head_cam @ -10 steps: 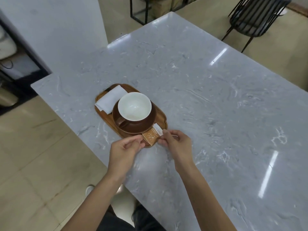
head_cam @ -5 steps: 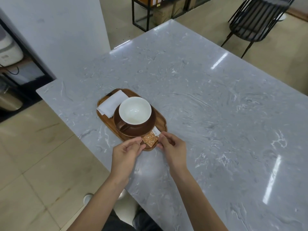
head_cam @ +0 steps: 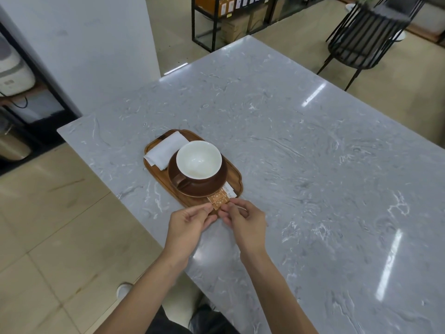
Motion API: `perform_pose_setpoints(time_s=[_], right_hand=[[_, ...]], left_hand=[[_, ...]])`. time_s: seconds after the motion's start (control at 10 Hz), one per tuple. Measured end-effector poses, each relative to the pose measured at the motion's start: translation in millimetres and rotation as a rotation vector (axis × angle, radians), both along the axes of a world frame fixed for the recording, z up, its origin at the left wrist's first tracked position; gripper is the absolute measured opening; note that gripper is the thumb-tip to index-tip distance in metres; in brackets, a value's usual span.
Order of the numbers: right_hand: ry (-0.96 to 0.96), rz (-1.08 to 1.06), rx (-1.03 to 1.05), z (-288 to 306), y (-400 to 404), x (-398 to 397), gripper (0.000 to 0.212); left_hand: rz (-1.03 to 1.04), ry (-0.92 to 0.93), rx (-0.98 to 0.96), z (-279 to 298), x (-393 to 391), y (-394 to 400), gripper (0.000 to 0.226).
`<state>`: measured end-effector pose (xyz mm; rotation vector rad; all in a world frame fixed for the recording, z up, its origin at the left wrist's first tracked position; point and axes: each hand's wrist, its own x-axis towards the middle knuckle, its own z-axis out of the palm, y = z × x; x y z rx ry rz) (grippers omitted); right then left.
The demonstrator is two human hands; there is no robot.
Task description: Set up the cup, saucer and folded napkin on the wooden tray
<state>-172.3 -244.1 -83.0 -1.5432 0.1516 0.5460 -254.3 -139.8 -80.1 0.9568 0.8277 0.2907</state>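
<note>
A wooden tray (head_cam: 234, 173) lies near the left edge of the marble table. On it stands a brown saucer (head_cam: 216, 186) carrying a brown cup with a white inside (head_cam: 198, 160), handle toward me. A folded white napkin (head_cam: 166, 149) lies at the tray's far left, partly under the saucer. Two small orange-and-white sachets (head_cam: 220, 200) rest at the tray's near end. My left hand (head_cam: 189, 221) and my right hand (head_cam: 243, 219) both pinch the nearer sachet from either side with their fingertips.
The grey marble table (head_cam: 301, 153) stretches far to the right and back. Its left edge runs close beside the tray. A black wire chair (head_cam: 363, 37) stands beyond the far corner, a metal shelf with boxes (head_cam: 226, 18) behind, and a white pillar (head_cam: 96, 44) at left.
The camera has tilted up slightly. Both hands have closed in on the sachets, fingertips coming nearer together at the tray's near end. Cup, saucer and napkin have stayed put.
</note>
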Motion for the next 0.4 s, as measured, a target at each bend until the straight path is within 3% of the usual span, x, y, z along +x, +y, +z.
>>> perform_pose_setpoints(time_s=[0.1,0.2,0.4], right_hand=[[-0.039,0.007,-0.028,0,-1,0,0.011],[-0.153,0.022,-0.121,1,-6,-2,0.016],[-0.410,0.029,-0.325,17,-17,10,0.012]], left_hand=[[-0.038,0.005,0.038,-1,-4,2,0.017],[-0.164,0.078,0.279,0,-11,10,0.023],[-0.436,-0.038,1.001,22,-7,37,0.025]])
